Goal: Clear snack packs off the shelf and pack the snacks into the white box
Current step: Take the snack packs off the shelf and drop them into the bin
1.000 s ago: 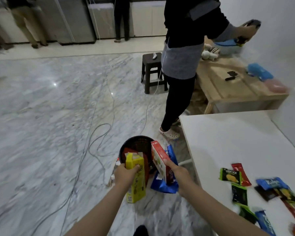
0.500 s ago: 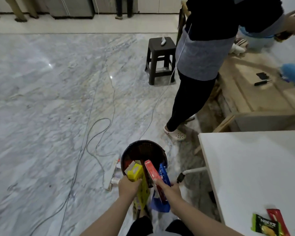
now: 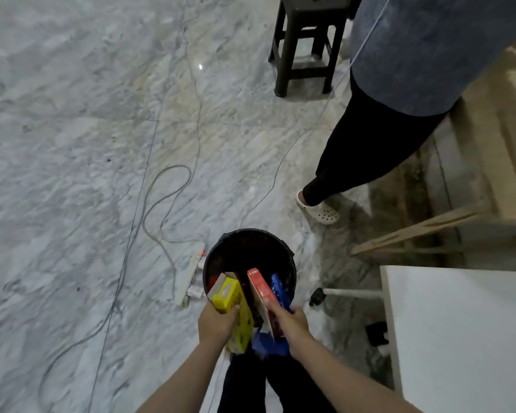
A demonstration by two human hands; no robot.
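My left hand grips a yellow snack box held upright, with another tan pack just behind it. In my right hand I hold a red and white snack box together with a blue snack pack. Both hands hover over the near rim of a round black bin standing on the marble floor. The boxes' upper ends lean over the bin's opening. No white box or shelf shows in this view.
A white table fills the lower right corner. Another person's leg and white clog stand just beyond the bin. A dark stool sits farther back. Cables and a power strip lie left of the bin.
My view has tilted down and closed in on the bin. Both hands have carried the boxes closer over the bin's rim. The snack packs on the table have dropped out of sight.
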